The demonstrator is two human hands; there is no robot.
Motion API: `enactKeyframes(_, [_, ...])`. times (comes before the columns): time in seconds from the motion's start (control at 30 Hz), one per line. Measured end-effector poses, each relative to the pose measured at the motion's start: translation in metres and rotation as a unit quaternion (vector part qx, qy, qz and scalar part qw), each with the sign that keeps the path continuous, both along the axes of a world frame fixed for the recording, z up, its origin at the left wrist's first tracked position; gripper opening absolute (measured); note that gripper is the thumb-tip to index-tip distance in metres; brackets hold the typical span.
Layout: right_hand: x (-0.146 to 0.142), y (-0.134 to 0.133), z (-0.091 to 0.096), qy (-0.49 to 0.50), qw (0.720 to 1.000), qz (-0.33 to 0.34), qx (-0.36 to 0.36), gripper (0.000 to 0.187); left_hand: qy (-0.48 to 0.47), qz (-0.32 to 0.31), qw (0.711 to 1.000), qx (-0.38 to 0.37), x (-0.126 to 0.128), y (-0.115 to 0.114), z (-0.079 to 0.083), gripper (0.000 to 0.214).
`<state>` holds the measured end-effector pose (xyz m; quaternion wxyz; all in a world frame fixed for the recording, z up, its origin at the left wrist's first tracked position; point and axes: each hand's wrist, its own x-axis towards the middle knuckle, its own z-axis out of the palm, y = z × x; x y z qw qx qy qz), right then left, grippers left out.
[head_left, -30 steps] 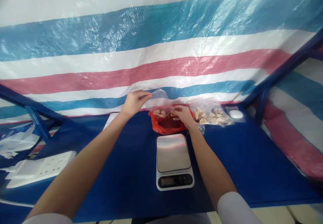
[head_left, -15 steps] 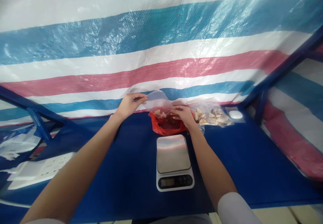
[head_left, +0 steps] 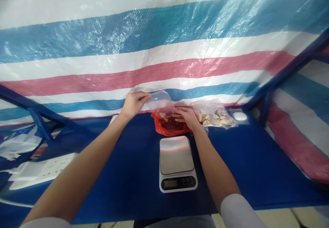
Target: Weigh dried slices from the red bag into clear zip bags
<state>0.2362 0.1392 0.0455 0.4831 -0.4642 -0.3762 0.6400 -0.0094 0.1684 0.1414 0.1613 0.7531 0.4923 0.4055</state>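
My left hand pinches the upper edge of a clear plastic bag, holding it up. My right hand grips the bag's lower part, which lies over a red plastic bag. Several pale dumplings show through the clear film near my right fingers. To the right of my right hand lies a second clear bag of dumplings. A digital kitchen scale stands just below both bags, nearest my right forearm, and nothing rests on it.
A small white item in a clear packet lies right of the dumplings. A blue table cover spreads under everything. A white power strip sits at the left edge. A striped tarp and blue frame bars stand behind.
My left hand has shifted slightly left since the first frame, and the clear bag's top edge has changed shape a little. My right hand has barely moved.
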Motion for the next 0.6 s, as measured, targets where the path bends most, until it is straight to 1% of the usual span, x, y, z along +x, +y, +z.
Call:
enactKeyframes(0.13, [0.0059, -0.0006, 0.0015, 0.029, 0.999, 0.017, -0.025, 0.017, -0.002, 0.004, 1.000, -0.006, -0.0026, -0.0012, -0.0007, 0.031])
enactKeyframes(0.37, [0.0044, 0.0010, -0.0057, 0.010, 1.000, 0.007, -0.009, 0.010, 0.003, -0.013, 1.000, -0.005, 0.0015, -0.0033, -0.0009, 0.029])
enactKeyframes(0.47, [0.0040, 0.0023, -0.0073, 0.010, 1.000, -0.008, -0.005, 0.010, -0.004, -0.005, 1.000, 0.000, 0.0027, -0.0038, -0.0017, 0.025])
enactKeyframes(0.6, [0.0072, 0.0030, -0.0057, 0.038, 0.999, -0.009, 0.006, 0.011, -0.039, 0.012, 0.999, -0.012, 0.0034, -0.0057, -0.0001, 0.024])
